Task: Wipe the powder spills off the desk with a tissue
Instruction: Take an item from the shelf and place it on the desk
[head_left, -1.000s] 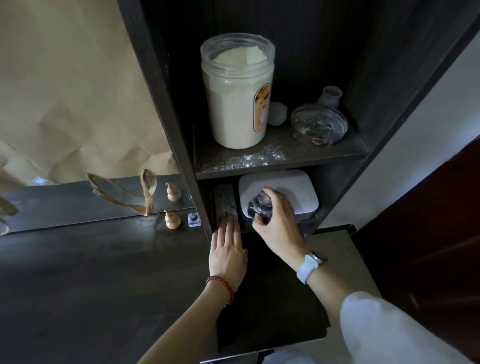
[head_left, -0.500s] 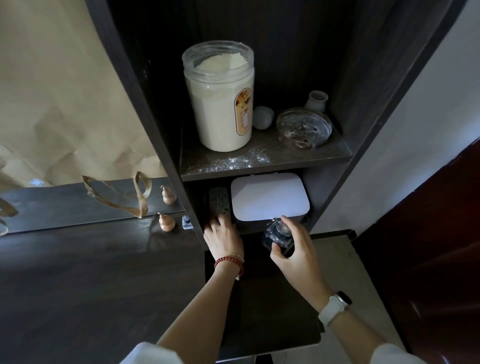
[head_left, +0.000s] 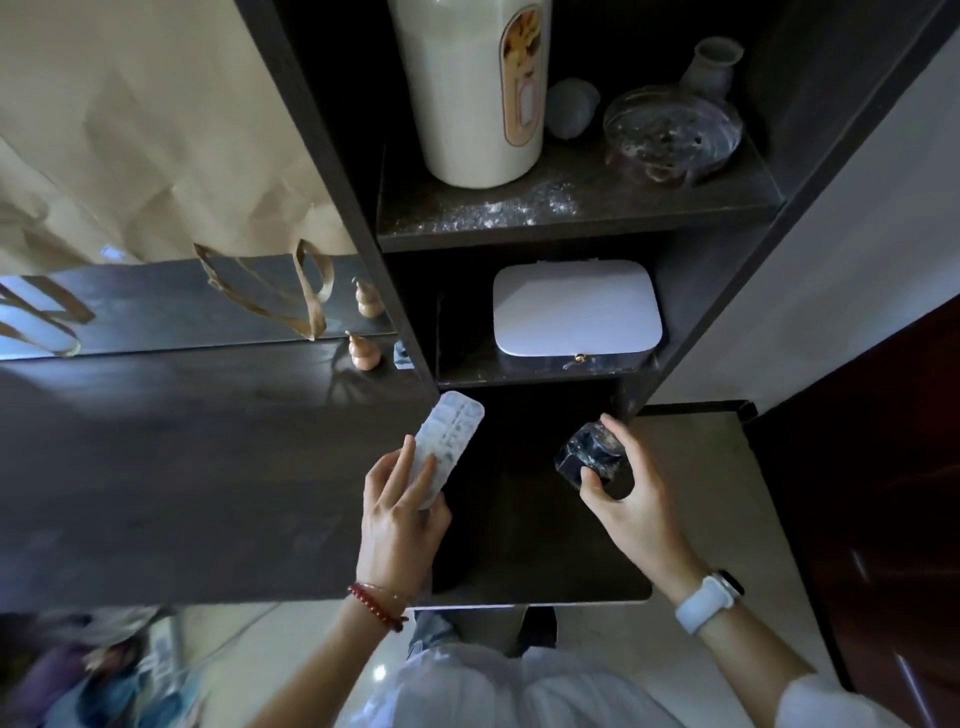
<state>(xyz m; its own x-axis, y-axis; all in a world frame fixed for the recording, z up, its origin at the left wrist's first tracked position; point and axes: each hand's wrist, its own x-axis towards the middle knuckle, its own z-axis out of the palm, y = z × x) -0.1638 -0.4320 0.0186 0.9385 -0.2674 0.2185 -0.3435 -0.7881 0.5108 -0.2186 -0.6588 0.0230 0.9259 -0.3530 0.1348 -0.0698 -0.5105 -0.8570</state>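
The left hand (head_left: 397, 512) holds a flat, pale oblong object (head_left: 448, 448), which looks like a remote control, with the thumb under it and the fingers laid along its top; its far end points up toward the shelving. The right hand (head_left: 631, 499) pinches a small dark glass bottle (head_left: 589, 457) between thumb and fingertips, holding it in the air over the dark table (head_left: 197, 467), just in front of the lower shelf. A red bead bracelet (head_left: 376, 605) circles the left wrist and a white-strapped watch (head_left: 709, 597) the right. The powder spill (head_left: 498, 210) lies as a white scatter on the upper shelf (head_left: 649, 213), along its front edge, just in front of a tall jar of white powder (head_left: 480, 88). On the same shelf, to the right of the jar, stand a small pale round object (head_left: 571, 106), a shallow glass dish (head_left: 672, 132) and a small grey vase (head_left: 714, 67) behind the dish. On the lower shelf (head_left: 519, 371) sits a white box with rounded corners (head_left: 576, 312), which may be the tissue holder; no loose tissue shows. Left of the shelving, a small wooden gourd figure (head_left: 363, 353) stands at the back of the table, touching its own reflection in a mirror strip (head_left: 156, 306), and crumpled brown paper (head_left: 130, 130) covers the wall above.
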